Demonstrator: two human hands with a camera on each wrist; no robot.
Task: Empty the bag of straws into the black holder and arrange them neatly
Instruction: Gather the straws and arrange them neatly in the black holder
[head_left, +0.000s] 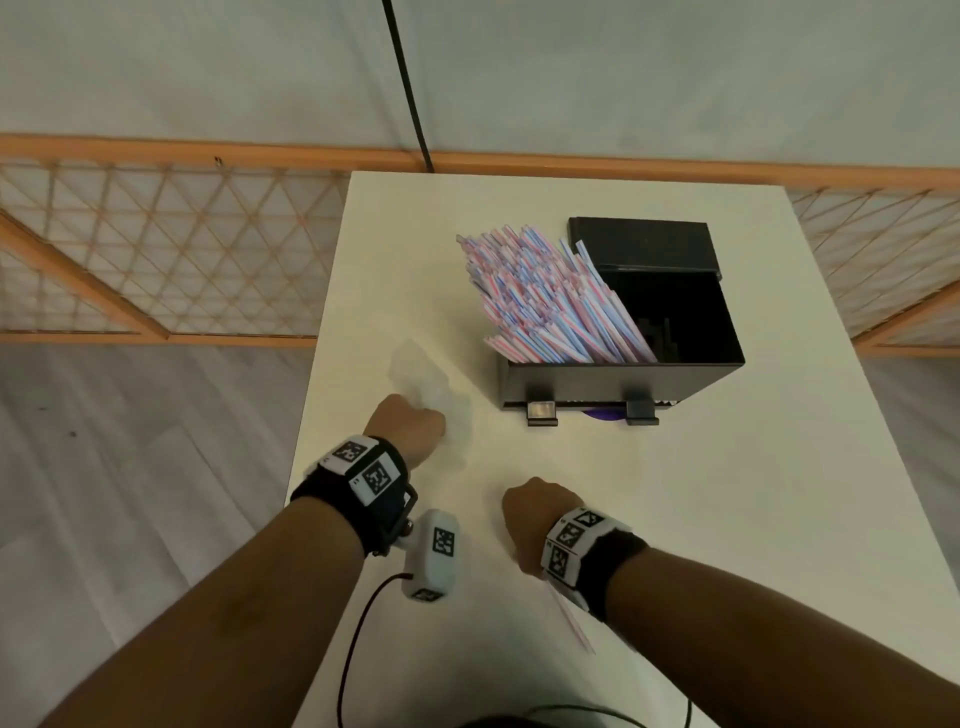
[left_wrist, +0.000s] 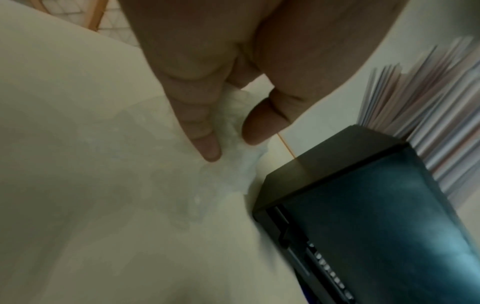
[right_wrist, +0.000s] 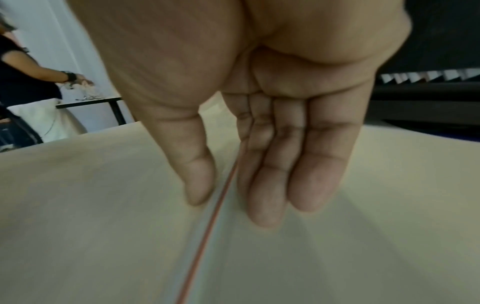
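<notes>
The black holder (head_left: 618, 382) stands on the white table (head_left: 727, 519) with its lid open. A mass of pink-and-blue striped straws (head_left: 545, 301) leans out of it to the left. My left hand (head_left: 413, 426) pinches the crumpled clear bag (head_left: 426, 379) against the table, left of the holder. In the left wrist view, thumb and finger of that left hand (left_wrist: 228, 148) hold the bag (left_wrist: 233, 168), with the holder (left_wrist: 363, 205) and the straws (left_wrist: 428, 107) to the right. My right hand (head_left: 530, 519) pinches a single straw (head_left: 574, 621) low over the table; thumb and fingers (right_wrist: 270, 205) close on the straw (right_wrist: 207, 230).
An orange lattice fence (head_left: 156, 249) runs behind the table, and a black cable (head_left: 410, 93) hangs at the back. A person (right_wrist: 23, 82) stands at another table (right_wrist: 88, 102) in the right wrist view. The wrist-camera cable (head_left: 358, 639) trails off the near edge.
</notes>
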